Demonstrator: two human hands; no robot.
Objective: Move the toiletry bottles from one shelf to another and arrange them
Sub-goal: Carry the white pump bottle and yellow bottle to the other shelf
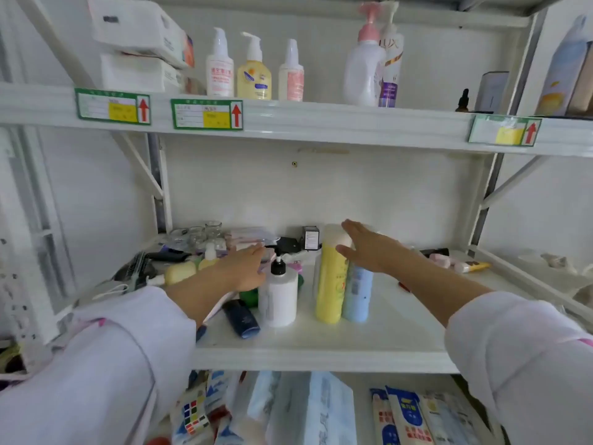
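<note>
On the middle shelf [321, 351] stand a tall yellow bottle [330, 284], a light blue bottle [357, 293] right of it, and a white pump bottle with a black pump [279, 293]. My right hand [362, 245] is open, its fingers spread against the yellow bottle's white cap, not closed around it. My left hand [247, 268] is open and reaches flat just left of the white pump bottle, holding nothing. On the upper shelf [321, 123] stand three small pump bottles [253, 72], a white bottle with a pink pump [364, 65] and a LUX bottle [390, 69].
Small clutter fills the middle shelf's back left: glass jars [205, 234], a yellow tube [179, 273], a dark blue tube [242, 317], a small black box [310, 237]. A small tube [471, 267] lies at right. Packaged goods fill the lower shelf [308, 409].
</note>
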